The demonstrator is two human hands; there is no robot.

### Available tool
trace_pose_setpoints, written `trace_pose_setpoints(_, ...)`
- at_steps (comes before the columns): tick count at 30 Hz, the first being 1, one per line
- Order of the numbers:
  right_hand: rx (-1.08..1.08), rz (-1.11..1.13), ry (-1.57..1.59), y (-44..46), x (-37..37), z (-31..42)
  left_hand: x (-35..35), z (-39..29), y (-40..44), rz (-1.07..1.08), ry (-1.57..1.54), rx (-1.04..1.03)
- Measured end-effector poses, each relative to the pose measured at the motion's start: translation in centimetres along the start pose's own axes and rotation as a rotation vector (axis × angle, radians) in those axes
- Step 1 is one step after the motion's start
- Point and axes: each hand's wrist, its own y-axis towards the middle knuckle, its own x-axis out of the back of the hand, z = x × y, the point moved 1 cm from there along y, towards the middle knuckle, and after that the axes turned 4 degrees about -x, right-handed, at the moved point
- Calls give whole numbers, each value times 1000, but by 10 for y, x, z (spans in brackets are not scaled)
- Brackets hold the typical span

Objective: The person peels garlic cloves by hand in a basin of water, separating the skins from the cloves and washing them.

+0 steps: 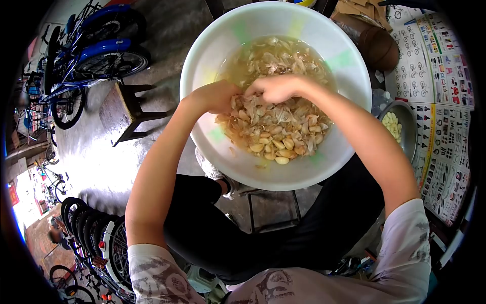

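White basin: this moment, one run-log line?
left hand, right hand: at pale papery skins | large round white basin: cloudy water | silvery metal bowl: pale cloves

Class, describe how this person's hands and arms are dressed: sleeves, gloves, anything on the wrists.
The left hand and right hand show no gloves, watch or bracelet. The left sleeve and right sleeve are short, whitish and loose, with patchy dark greyish print. Fingertips are hidden, so nails cannot be described.
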Motion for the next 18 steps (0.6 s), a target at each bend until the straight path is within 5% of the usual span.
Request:
trace_pose_setpoints(15, -49, 57, 28, -11, 9, 9, -5, 10, 5, 2, -105, -65)
trace_pose_setpoints(18, 88, 55, -57, -7, 9, 0, -9, 9, 7, -33, -18, -44)
